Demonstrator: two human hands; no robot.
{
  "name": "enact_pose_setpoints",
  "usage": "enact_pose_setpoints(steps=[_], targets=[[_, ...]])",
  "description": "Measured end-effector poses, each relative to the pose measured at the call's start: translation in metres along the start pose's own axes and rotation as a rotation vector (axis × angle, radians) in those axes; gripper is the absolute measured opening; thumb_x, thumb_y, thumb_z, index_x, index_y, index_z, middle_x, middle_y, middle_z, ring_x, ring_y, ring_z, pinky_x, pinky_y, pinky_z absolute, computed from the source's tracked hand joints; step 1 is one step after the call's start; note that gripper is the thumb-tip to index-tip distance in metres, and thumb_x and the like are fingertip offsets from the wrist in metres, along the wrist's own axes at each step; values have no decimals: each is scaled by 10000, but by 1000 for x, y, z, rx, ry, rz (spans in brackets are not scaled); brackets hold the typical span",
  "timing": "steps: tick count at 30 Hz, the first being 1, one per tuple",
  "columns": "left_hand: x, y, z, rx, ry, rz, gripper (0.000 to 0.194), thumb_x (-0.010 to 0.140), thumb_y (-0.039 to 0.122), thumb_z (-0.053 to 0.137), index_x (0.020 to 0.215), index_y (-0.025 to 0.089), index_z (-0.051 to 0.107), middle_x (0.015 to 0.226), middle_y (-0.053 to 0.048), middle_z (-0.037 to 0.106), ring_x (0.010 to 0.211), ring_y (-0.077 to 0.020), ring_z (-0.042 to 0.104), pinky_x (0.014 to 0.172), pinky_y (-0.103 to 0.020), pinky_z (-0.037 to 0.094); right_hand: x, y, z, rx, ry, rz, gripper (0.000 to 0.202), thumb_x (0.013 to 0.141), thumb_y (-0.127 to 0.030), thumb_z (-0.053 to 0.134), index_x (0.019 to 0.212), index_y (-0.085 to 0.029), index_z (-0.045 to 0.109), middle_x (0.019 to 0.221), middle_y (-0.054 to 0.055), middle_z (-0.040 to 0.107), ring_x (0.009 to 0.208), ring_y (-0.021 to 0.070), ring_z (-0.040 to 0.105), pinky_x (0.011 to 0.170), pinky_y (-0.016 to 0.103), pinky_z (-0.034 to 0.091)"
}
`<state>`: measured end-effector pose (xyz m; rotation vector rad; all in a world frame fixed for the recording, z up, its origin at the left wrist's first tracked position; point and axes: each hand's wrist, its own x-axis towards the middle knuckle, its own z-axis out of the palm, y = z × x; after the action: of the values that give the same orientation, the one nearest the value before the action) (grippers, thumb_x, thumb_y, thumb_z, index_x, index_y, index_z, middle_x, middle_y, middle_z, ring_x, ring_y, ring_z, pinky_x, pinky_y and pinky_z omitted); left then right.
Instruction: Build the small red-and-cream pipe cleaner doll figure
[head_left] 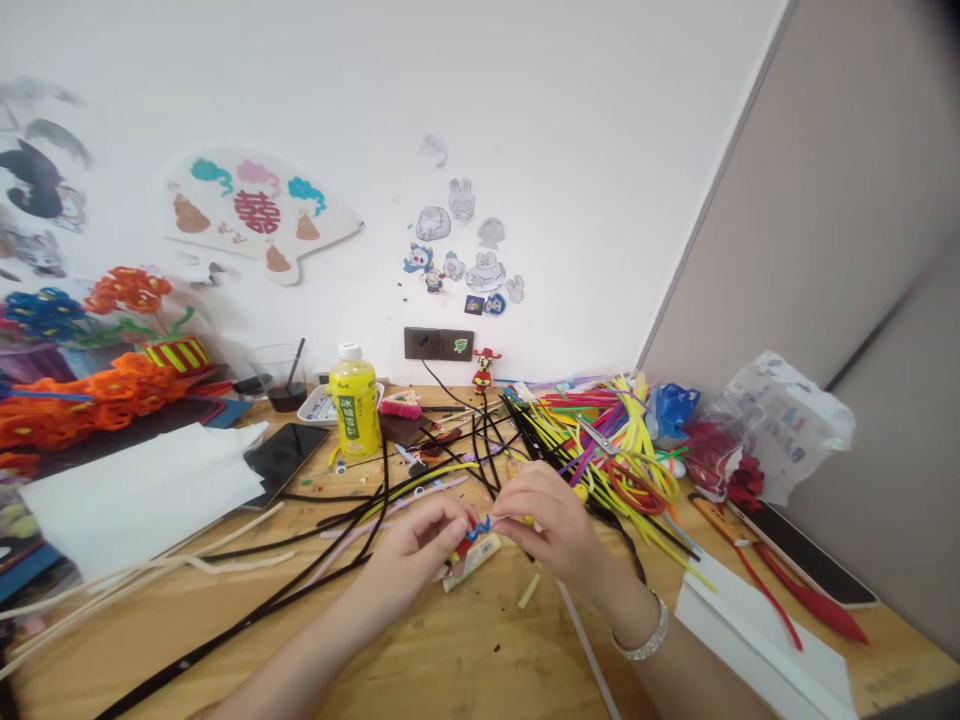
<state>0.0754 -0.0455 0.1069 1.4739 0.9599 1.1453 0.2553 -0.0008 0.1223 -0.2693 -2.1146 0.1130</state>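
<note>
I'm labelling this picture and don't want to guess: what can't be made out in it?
All in the head view:
- Small blue-and-red piece: partly covered by the fingers of the left hand and right hand.
- White tube: print too small and blurred.
- Black tablet: partly under white paper.
- Long black strip: end cut off by the bottom edge.

Left hand (pixel 426 545): pinching red-and-blue piece (pixel 472 532)
Right hand (pixel 546 515): at its blue end
Bottle (pixel 355 405): upright, left of cables
Scissors (pixel 598 436): on pipe cleaners (pixel 634 420)
</note>
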Motion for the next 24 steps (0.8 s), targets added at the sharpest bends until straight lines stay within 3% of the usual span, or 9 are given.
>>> enact_pose_setpoints(steps=[9, 15, 24], targets=[[-2, 7, 2, 51, 61, -20, 324, 712, 497, 551, 657, 178, 559, 738, -12, 548, 648, -136, 492, 588, -242, 431, -3, -2, -1, -79, -25, -56, 59, 801, -162, 572, 847, -199, 576, 778, 24, 621, 764, 147, 516, 732, 340, 415], [-2, 12, 5, 22, 22, -67, 387, 674, 567, 548, 607, 186, 525, 629, 19, 501, 523, -108, 447, 494, -228, 404, -5, 0, -1, -121, -10, -74, 61, 813, -167, 550, 850, -209, 573, 770, 21, 617, 751, 146, 510, 725, 338, 414], [-3, 4, 4, -106, -48, -99, 358, 705, 510, 567, 643, 161, 510, 599, 52, 455, 482, -72, 442, 486, -209, 368, -4, -3, 0, -159, -34, -99, 68, 810, -140, 547, 842, -199, 554, 772, 22, 619, 752, 142, 508, 735, 336, 413]])
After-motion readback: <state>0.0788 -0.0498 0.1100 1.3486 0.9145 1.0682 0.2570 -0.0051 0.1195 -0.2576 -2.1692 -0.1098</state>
